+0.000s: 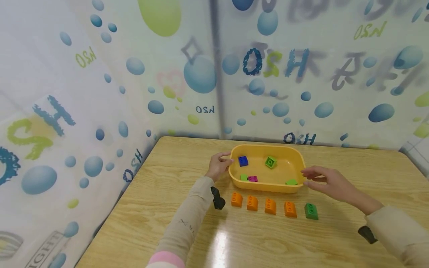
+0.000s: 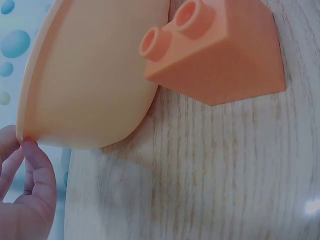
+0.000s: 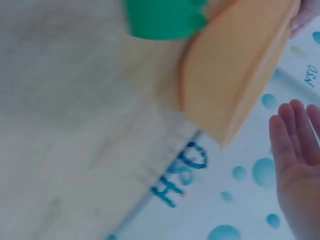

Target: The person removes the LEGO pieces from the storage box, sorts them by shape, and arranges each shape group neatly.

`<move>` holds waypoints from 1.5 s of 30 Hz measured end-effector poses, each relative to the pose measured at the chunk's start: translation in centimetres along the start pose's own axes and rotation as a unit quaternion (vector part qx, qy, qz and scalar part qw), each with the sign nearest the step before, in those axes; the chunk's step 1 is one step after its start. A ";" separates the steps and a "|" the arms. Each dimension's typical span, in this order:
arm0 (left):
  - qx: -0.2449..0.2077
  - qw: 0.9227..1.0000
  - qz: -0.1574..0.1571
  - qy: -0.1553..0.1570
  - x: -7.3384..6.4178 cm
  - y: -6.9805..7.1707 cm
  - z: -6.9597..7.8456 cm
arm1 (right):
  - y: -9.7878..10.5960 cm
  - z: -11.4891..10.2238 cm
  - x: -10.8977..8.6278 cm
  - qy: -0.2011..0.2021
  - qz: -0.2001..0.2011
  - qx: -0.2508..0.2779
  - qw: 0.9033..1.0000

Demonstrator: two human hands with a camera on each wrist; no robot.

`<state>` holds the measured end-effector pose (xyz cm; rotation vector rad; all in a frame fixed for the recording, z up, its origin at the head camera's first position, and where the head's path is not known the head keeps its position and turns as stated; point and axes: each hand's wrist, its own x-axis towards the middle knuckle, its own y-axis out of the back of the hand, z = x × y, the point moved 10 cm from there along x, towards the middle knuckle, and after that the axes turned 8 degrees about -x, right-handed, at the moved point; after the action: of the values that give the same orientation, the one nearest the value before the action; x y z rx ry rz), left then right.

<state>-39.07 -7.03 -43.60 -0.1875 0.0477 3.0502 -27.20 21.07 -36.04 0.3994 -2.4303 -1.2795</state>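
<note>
A yellow plastic tub [image 1: 268, 188] stands on the wooden table. My left hand [image 1: 218, 165] pinches its left rim between thumb and fingers; the left wrist view shows this grip close up. Beside the tub's right end is my right hand [image 1: 330, 183], its fingers straight in the right wrist view and apart from the tub wall there. Inside the tub lie a blue toy brick [image 1: 243, 161], a green brick [image 1: 270, 162], a magenta brick [image 1: 253, 179] and light green bricks [image 1: 291, 182] near the front wall.
In front of the tub, several orange sloped bricks [image 1: 270, 206] form a row that ends with a green brick [image 1: 311, 211] on the right. A printed wall sheet [image 1: 187, 123] rises behind the table [image 1: 161, 208]. A black device [image 1: 218, 198] sits at the left wrist.
</note>
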 end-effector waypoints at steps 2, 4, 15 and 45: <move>0.000 1.000 0.002 -0.003 0.0 0.0 0.0 | 0.2 -0.6 1.3 0.008 -0.002 -0.007 1.000; -0.001 1.000 0.004 -0.003 0.0 0.0 -0.1 | 0.1 -0.9 2.7 0.012 -0.006 -0.012 1.000; -0.001 1.000 0.005 0.001 0.0 0.0 0.0 | -2.1 0.0 8.6 0.026 -0.041 -0.073 0.996; -0.001 1.000 0.001 -0.004 0.1 -0.1 0.0 | -6.2 3.7 14.4 -0.064 -0.140 -0.086 0.984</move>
<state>-39.15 -6.94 -43.59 -0.1742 0.0434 3.0530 -41.16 14.46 -40.47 0.6469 -2.4056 -1.6661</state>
